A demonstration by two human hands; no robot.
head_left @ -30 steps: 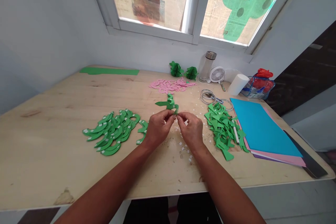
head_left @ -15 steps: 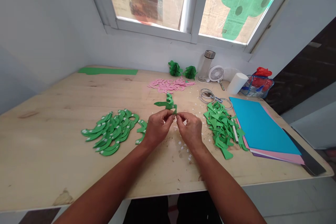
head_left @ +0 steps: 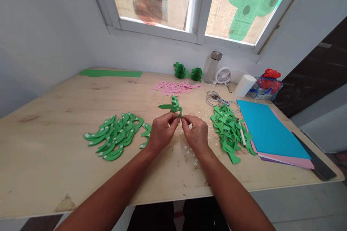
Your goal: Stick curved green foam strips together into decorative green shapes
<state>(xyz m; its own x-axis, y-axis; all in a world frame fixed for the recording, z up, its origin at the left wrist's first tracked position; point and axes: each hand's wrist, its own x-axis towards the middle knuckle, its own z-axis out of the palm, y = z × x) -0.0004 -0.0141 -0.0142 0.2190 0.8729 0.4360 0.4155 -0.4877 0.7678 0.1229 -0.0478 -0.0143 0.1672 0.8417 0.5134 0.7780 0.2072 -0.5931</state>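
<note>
Pinched between thumb and fingers of my left hand (head_left: pixel 164 130) is a curved green paper cutout (head_left: pixel 173 108) with small white squares on it. My right hand (head_left: pixel 196 130) is closed in a pinch at the cutout's near tip, its fingertips almost touching those of the left. Whatever small bit it grips is hidden. Just beyond the hands lies another green cutout, partly overlapped by the held one. Left of my left hand is a heap of green curved cutouts (head_left: pixel 116 135) dotted with white squares, and a separate wavy cutout (head_left: pixel 146 133) rests partly behind the wrist.
Green scraps (head_left: pixel 229 130) with a white pen (head_left: pixel 242 135) lie at right, beside blue sheets (head_left: pixel 271 126). Tape rolls (head_left: pixel 214 98), pink cutouts (head_left: pixel 177 87), a bottle (head_left: pixel 213 68), a small fan (head_left: pixel 223 75) and a white roll (head_left: pixel 244 85) stand or lie farther back. Tiny white squares dot the tabletop.
Almost nothing differs. Both hands stay pinched at the cutout's tip, with only a very slight shift in view.
</note>
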